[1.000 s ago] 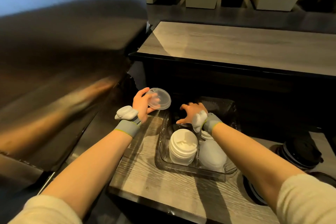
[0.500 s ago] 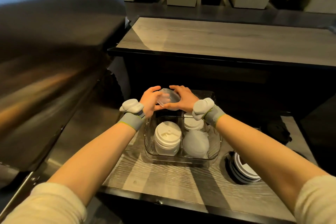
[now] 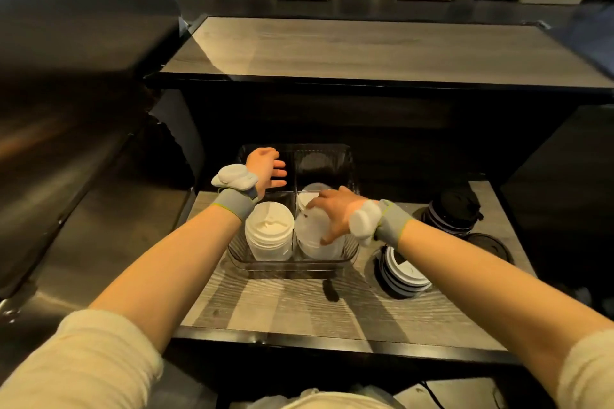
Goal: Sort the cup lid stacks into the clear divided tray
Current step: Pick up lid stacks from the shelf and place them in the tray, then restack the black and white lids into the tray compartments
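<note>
The clear divided tray [image 3: 349, 161] sits on the low wood counter. Its near-left compartment holds a stack of white lids [image 3: 269, 236]. In the near-right compartment stands a stack of translucent lids [image 3: 310, 236], and my right hand [image 3: 334, 214] grips a clear lid on top of it. More white lids [image 3: 305, 199] show in the compartment behind, partly hidden by that hand. My left hand [image 3: 265, 169] hovers over the far-left compartment with fingers spread, holding nothing.
To the right of the tray a counter hole holds a stack of black and white lids [image 3: 403, 274]. A stack of black lids [image 3: 453, 212] stands at the back right. A steel surface [image 3: 66, 143] rises on the left, a higher wood counter [image 3: 349, 50] behind.
The clear lid passed from my left hand to my right, which carried it back and down onto the near-right stack. My left hand stayed over the tray's far-left compartment, holding nothing.
</note>
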Action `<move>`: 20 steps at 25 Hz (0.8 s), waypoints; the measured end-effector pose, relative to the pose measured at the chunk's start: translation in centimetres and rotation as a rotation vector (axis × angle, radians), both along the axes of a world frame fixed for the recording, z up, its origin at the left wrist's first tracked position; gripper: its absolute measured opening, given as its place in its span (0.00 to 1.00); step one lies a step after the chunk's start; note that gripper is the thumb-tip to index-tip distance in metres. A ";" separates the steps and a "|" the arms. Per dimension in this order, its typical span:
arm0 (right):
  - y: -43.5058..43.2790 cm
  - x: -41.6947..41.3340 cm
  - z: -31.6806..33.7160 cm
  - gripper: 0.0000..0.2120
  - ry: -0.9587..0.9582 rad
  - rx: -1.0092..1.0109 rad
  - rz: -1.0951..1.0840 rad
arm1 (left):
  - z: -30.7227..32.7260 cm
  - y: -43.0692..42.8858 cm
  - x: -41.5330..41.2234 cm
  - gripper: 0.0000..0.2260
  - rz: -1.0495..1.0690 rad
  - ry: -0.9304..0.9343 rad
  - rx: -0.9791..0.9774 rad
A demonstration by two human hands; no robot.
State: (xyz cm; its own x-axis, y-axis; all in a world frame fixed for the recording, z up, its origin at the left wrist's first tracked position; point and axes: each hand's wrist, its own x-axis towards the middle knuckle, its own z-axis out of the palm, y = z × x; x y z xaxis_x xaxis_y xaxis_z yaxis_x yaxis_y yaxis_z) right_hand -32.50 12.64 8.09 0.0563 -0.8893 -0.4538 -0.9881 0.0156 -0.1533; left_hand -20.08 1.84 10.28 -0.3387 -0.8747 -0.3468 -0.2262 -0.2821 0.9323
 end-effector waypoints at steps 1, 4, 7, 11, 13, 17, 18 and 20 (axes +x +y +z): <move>0.1 -0.1 -0.5 0.38 0.058 0.016 0.038 | -0.1 0.2 -0.2 0.18 -0.010 -0.006 -0.014; 0.4 -0.4 -1.2 0.36 0.114 -0.026 0.092 | -0.4 0.6 -0.8 0.16 -0.032 -0.008 -0.021; 1.1 -1.3 0.1 0.25 -0.071 -0.195 -0.031 | -0.1 1.7 -1.8 0.11 -0.079 0.005 0.016; 3.5 -5.3 1.9 0.10 -0.241 -0.362 -0.274 | 0.6 3.8 -4.3 0.09 -0.202 0.013 0.115; 4.9 -7.1 1.9 0.09 -0.302 -0.305 -0.429 | 0.8 5.1 -5.5 0.11 -0.339 -0.074 0.215; 7.2 -10.2 0.2 0.19 -0.303 0.015 -0.658 | 0.5 9.6 -8.0 0.14 -0.643 -0.279 0.497; 7.6 -10.8 -0.3 0.22 -0.322 0.090 -0.698 | 0.2 10.5 -8.5 0.14 -0.664 -0.300 0.576; 8.1 -11.3 -1.1 0.26 -0.437 0.180 -0.802 | -0.4 12.3 -9.3 0.12 -0.661 -0.321 0.707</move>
State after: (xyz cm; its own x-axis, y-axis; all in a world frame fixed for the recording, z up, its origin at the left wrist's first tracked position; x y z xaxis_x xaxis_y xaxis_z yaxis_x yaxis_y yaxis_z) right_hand -43.76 20.79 7.02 -0.3457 -0.6547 -0.6723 -0.5268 0.7283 -0.4383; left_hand -29.37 14.13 9.88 -0.4799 -0.1055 -0.8710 -0.7465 -0.4726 0.4685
